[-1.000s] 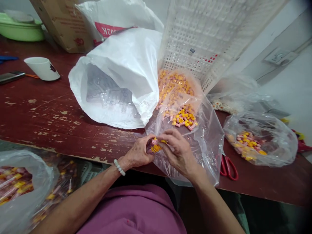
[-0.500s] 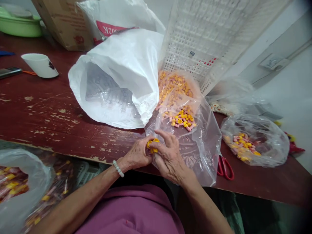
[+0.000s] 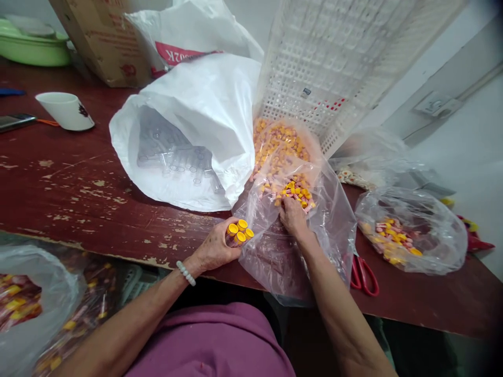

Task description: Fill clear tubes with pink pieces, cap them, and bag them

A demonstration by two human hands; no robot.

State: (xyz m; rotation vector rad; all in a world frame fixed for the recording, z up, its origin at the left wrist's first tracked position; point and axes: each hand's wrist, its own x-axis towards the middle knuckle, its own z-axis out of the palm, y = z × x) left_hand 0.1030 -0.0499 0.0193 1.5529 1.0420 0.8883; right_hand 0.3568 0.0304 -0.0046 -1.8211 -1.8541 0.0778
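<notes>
Worn dark-red tabletop (image 3: 90, 173): left hand (image 3: 217, 246) clamps four yellow-topped tubes (image 3: 240, 237), apparently done; small yellow-and-pink pieces (image 3: 302, 193) remain at right hand (image 3: 293, 217), finger grip hidden.

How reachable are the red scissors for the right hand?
Probably yes: the scissors' red handles lie mostly uncovered beside the clear bag, though the right hand is at the yellow-and-pink pieces.
</notes>
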